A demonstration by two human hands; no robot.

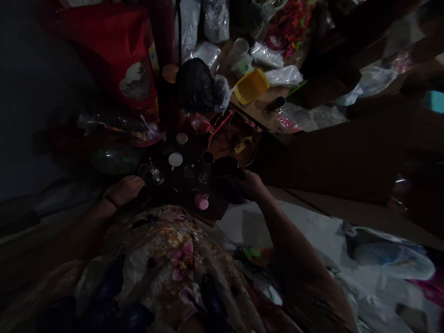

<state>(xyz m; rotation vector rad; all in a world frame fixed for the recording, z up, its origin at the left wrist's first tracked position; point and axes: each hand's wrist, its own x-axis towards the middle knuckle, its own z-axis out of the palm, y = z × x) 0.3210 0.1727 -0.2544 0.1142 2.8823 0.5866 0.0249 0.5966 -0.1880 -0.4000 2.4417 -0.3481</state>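
The scene is dim. My left hand (126, 189) is at the left side of the low dark surface, its fingers curled together beside a small shiny metal pot (151, 175). Whether they grip its handle or an edge there is hidden. On the right, my right hand (254, 186) is closed on a dark vessel (225, 165) with a round rim; its lower part merges into shadow. Between my hands are a white cup (175, 159), a dark cup (207, 157), a small glass (203, 177) and a pink mug (201, 201).
A big red bag (111, 55) stands at the back left. Behind the cups sit a black plastic bag (195, 85) and a round brown tray (225, 145). A yellow scoop (252, 86) lies on the cluttered wooden table. Plastic bags (391, 259) lie on the floor at right.
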